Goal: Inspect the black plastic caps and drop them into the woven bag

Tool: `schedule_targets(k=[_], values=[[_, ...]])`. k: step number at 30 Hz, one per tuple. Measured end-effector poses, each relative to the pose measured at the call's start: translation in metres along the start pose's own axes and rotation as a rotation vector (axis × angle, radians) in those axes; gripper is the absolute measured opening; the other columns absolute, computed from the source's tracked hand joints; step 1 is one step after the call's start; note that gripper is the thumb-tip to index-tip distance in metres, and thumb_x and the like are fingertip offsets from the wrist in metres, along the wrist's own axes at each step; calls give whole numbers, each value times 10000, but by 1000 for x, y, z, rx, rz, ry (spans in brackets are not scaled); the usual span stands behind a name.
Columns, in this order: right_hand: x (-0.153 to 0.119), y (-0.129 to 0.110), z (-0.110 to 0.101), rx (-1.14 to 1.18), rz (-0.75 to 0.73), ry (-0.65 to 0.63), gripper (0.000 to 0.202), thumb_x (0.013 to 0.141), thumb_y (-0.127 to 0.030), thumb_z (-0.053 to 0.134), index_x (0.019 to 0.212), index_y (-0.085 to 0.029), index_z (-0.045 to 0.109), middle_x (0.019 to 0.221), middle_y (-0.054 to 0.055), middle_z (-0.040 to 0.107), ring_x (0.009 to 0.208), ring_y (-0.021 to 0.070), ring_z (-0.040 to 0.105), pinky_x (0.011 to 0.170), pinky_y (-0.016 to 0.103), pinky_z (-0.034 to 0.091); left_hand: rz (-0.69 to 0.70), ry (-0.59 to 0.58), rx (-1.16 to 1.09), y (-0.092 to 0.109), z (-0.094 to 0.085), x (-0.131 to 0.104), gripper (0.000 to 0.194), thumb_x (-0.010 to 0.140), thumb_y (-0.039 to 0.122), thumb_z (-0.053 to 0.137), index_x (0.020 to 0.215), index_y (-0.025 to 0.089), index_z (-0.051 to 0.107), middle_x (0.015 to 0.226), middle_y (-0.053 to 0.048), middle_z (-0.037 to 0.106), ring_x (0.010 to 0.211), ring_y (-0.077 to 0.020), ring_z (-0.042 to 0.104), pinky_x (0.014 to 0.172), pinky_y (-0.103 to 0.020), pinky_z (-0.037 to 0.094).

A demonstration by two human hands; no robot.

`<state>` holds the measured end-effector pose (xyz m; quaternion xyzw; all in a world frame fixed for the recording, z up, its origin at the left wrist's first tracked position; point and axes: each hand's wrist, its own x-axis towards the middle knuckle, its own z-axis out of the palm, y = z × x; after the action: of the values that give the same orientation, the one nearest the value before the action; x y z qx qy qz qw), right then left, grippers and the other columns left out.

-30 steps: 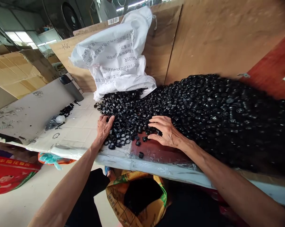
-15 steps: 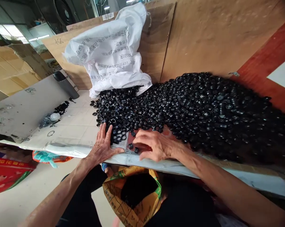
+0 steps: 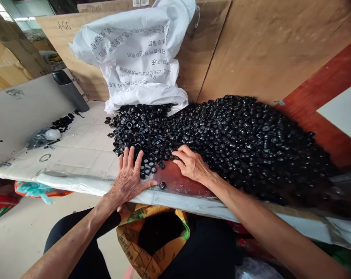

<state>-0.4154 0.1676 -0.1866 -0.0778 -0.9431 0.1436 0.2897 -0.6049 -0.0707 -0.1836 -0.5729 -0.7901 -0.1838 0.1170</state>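
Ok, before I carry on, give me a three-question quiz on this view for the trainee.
1. True or false: the left hand is spread, back uppermost, beside black rings.

2. Relative to the heap of black parts, in this view the grey bottle is: A) right; B) left; C) on top.

3. Fill in the colour: the tabletop patch beside the right hand is ____.

Key: 1. True. 2. B. 3. Reddish-brown.
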Motion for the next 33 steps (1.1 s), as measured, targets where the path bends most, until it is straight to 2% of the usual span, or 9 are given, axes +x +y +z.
schedule_targets(k=[3,5,9,11,14,19,24,29,33], values=[[2,-13,-11,48,-2,145,221,1024,-261,619,1213,-179,701,1126,119,649,909,238,687,821,388,620,-18,19,-13,8,1,5,1242,769,841,736,1672,106,305,1749,-326,186,1641,-541,90,1290,-745,114],[1,-33,-24,108,-44,137,193,1025,-278,631,1177,-182,703,1101,110,653,944,244,686,859,397,615,-10,70,-32,10,-4,4,1220,752,833,761,1646,111,353,1736,-323,216,1631,-550,114,1285,-750,129],[-5,-75,-40,185,-184,-237,228,1030,-213,616,1242,-198,699,1219,100,661,1005,219,683,894,353,594,68,217,-108,5,-21,-14,773,897,687,730,1447,167,575,1483,-246,527,1423,-441,491,1178,-624,438],[-7,-84,-35,153,-223,-397,215,1033,-136,566,1149,-193,738,1173,93,668,889,185,667,801,313,578,138,198,-183,3,-25,-23,458,1010,527,658,1326,197,636,1211,-152,641,1132,-307,651,974,-458,587],[-4,-79,-19,103,-201,-481,270,1001,-38,524,946,-179,747,999,78,671,788,171,626,707,287,529,181,98,-234,4,-21,-26,237,1077,347,574,1254,212,657,1031,-71,657,918,-218,681,808,-341,610],[12,-63,-3,165,19,-280,196,937,-52,611,977,-195,739,977,61,719,853,194,659,804,317,514,84,60,-256,7,-11,-14,223,1056,204,585,1249,225,695,1136,-75,672,967,-206,722,832,-323,634],[19,-62,-6,412,255,-234,79,920,-194,710,980,-232,743,750,-35,694,650,150,606,679,284,454,115,32,-357,4,-15,-14,241,1042,146,590,1240,234,695,1261,-72,719,1147,-224,721,998,-368,613],[18,-62,-11,641,238,-180,93,888,-244,764,979,-232,781,997,16,725,764,150,644,715,282,498,-49,-36,-488,2,-23,-12,278,1014,132,613,1250,252,695,1170,-30,758,1084,-192,739,989,-340,597],[16,-66,-13,826,207,-229,201,958,-268,695,1138,-242,780,1187,53,721,903,174,705,790,293,561,-145,-28,-576,2,-25,-7,236,996,182,654,1203,259,737,1084,-18,763,971,-179,745,876,-307,613]])
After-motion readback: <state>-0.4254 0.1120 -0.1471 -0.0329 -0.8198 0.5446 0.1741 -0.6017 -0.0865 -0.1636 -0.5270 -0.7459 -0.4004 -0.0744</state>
